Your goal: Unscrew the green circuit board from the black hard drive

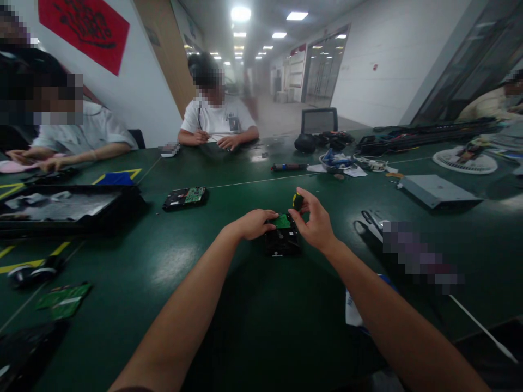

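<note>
A black hard drive (283,240) with a green circuit board (281,221) on top lies on the dark green table (253,305) in front of me. My left hand (254,223) rests curled on its left edge, holding it down. My right hand (314,220) is closed around a screwdriver with a black and yellow handle (298,201), held upright over the board's right side. The tip is hidden behind my fingers.
A second hard drive (186,197) lies further left. A black tray (61,207) and loose green boards (63,299) sit at the left. A grey metal box (439,190), cables (408,139), a bowl (335,161) and a fan (466,159) are to the right. Two people sit across the table.
</note>
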Available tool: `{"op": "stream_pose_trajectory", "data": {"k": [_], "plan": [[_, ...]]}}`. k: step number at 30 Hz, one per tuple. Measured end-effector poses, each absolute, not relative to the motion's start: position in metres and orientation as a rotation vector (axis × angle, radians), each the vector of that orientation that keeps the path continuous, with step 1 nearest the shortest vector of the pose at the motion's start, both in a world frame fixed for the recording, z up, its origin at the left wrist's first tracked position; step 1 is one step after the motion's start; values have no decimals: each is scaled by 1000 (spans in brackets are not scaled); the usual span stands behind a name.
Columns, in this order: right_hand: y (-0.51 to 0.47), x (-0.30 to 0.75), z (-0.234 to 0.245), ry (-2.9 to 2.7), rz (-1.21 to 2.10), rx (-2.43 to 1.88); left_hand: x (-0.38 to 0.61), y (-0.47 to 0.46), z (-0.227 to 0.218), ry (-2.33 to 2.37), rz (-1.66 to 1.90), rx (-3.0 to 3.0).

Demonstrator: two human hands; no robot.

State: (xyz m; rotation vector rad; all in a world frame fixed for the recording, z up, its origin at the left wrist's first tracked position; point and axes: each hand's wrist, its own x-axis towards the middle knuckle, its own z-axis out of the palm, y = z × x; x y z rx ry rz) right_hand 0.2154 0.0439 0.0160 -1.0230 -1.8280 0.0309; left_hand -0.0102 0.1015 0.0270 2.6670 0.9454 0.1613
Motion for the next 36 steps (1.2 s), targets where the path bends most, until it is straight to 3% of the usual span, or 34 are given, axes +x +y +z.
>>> {"op": "stream_pose_trajectory", "data": {"k": [12,24,36], "plan": [[40,213,16,-1781,101,-1054,-11,102,27,934,158,2652],[42,229,19,-1646,-95,-1215,-12,100,30,902,146,2672],[47,233,11,-1770,174,-1628,-15,102,30,894,150,2639]]}}
